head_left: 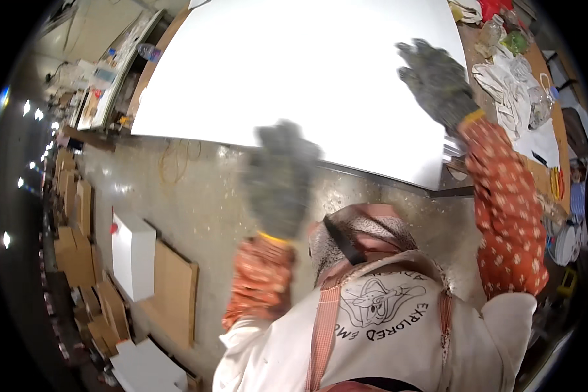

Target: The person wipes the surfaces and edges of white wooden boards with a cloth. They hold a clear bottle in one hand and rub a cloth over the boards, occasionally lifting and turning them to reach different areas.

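Note:
A large, smooth white sheet [294, 72] lies over a workbench, and its front edge runs at a slant in front of me. My right hand [434, 81], in a dark grey knitted glove with a yellow cuff, rests near the sheet's right edge with its fingers stretched out. My left hand [281, 173], gloved alike, is blurred by motion at the front edge. Its fingers look extended over the white surface, and nothing shows in it. Whether it touches the sheet I cannot tell. Both forearms wear patterned red-orange sleeves.
Right of the sheet, the brown bench top [542, 173] carries white cloths [511, 98], clear plastic bottles and yellow-and-red-handled pliers [556, 183]. At left on the floor stand a white box [134, 255], a flat brown board [173, 294] and several cardboard boxes [75, 255]. A cluttered side table [114, 72] is farther back.

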Demonstrator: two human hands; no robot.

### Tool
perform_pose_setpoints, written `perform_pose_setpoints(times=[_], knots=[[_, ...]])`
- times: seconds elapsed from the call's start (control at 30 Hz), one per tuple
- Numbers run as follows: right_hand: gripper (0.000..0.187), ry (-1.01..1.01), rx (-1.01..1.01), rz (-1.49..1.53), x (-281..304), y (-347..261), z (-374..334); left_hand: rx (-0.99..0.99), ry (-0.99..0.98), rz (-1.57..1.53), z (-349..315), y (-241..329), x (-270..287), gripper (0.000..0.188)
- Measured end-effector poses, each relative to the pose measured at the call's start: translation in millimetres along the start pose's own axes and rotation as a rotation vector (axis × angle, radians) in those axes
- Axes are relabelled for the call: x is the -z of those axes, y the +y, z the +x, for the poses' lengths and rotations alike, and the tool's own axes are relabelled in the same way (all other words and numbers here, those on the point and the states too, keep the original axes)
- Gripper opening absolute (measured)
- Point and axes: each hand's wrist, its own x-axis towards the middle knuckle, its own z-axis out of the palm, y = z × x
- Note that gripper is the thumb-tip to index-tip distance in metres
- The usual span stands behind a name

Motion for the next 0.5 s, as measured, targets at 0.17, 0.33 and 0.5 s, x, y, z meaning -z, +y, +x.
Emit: perform_pose_setpoints(times=[0.17,0.33,0.5], knots=[[0.041,0.168,0.179,0.019,-35,-6,13,0.42,-0.237,-1.133,-13,-20,1,0.065],[0.036,0.236,0.207,0.309,-40,6,17,0.595,-0.501,-0.31,34,-48,20,0.057],[0.034,0.259,0.266,0.336,-53,21,21,0.006,-0.34,-0.13,15,104,100,0.067]])
